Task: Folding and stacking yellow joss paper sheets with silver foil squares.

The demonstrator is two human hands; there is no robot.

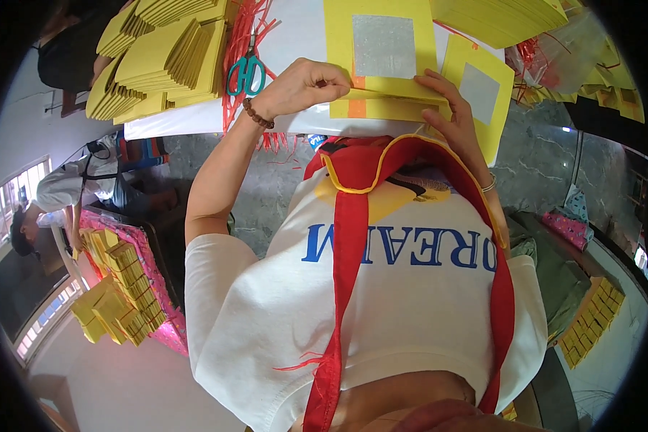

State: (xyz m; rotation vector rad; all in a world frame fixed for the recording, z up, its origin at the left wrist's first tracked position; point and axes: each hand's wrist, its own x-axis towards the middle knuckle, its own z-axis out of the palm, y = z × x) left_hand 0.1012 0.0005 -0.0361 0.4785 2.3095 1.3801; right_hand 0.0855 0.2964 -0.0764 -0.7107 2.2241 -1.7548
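A yellow paper sheet [340, 43] with a silver square and an orange strip lies on the white-covered table. Its near part is folded over, leaving a raised crease across it. My left hand [311, 85] is closed, with thumb and curled fingers pinching the left end of that fold. At the right end my right hand [453, 115] straddles the fold, fingers on top and thumb on the near side, gripping the paper. Under and beside my right hand lies another yellow sheet [500, 86] with a silver square.
Teal-handled scissors [245, 75] lie on red strings [239, 36] left of my left hand. Stacks of folded yellow paper [169, 61] stand at the far left, another yellow stack [500, 21] at the far right. A person [86, 176] sits at left beside bundled yellow papers [122, 288].
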